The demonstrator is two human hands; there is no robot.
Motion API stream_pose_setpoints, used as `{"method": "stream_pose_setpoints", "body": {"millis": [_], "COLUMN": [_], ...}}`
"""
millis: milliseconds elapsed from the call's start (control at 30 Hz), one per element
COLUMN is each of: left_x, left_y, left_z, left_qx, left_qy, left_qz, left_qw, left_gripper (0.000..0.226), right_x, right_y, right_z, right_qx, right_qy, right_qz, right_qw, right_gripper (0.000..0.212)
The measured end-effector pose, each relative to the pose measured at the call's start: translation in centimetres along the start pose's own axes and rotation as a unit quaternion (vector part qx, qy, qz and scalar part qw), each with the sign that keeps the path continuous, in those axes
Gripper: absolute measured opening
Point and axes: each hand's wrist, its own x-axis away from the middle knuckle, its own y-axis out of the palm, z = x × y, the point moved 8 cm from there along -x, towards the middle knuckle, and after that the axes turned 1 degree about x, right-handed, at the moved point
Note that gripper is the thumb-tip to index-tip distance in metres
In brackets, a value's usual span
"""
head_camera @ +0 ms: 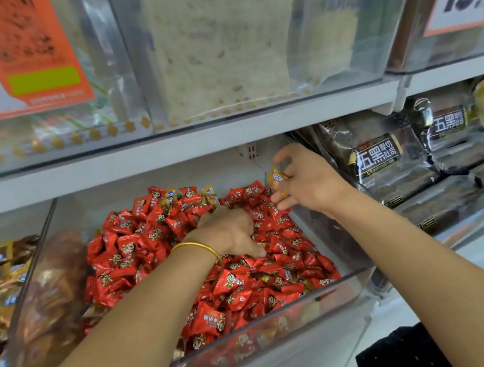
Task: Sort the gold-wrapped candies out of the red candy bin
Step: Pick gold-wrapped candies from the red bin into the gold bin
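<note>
Your right hand (305, 180) pinches one gold-wrapped candy (276, 177) between thumb and fingers. It's held above the red candy bin (283, 306) at its 1 o'clock, clear of the pile. Your left hand (229, 231), knuckles up, has its fingertips buried in the red candies (125, 249) at centre, probably raking for more. Can't tell if it grips anything. More gold wrappers (208, 194) sit at 12 o'clock.
</note>
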Motion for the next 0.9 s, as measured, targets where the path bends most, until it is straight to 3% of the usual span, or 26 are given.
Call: {"method": "stream_pose_setpoints", "body": {"millis": [167,300,433,600,700,900], "left_x": [-0.2,0.0,1.2,2.6,3.4,4.4], "left_y": [-0.2,-1.0,-2.1,-3.6,-3.6,-3.9], "left_z": [1.0,0.0,-0.8,-2.8,-3.5,-4.1], "left_qx": [-0.012,0.139,0.317,0.509,0.571,0.575], "left_qy": [-0.002,0.015,0.016,-0.039,-0.047,-0.023], "left_qz": [0.033,0.094,0.123,0.18,0.193,0.215], "left_qw": [0.999,0.986,0.94,0.841,0.797,0.789], "left_gripper": [0.024,0.006,0.005,0.011,0.011,0.014], "right_x": [0.0,0.4,0.7,1.2,1.5,2.0], "right_y": [0.1,0.1,0.4,1.2,1.1,1.6], "right_z": [-0.1,-0.2,0.0,0.5,0.5,0.9], "right_qx": [-0.013,-0.02,-0.061,-0.053,-0.036,-0.021], "right_qy": [-0.009,-0.008,0.017,0.05,0.042,0.045], "right_qz": [0.001,-0.01,-0.037,-0.079,-0.079,-0.106], "right_qw": [1.0,1.0,0.997,0.994,0.995,0.993], "right_gripper": [0.045,0.04,0.027,0.011,0.017,0.013]}}
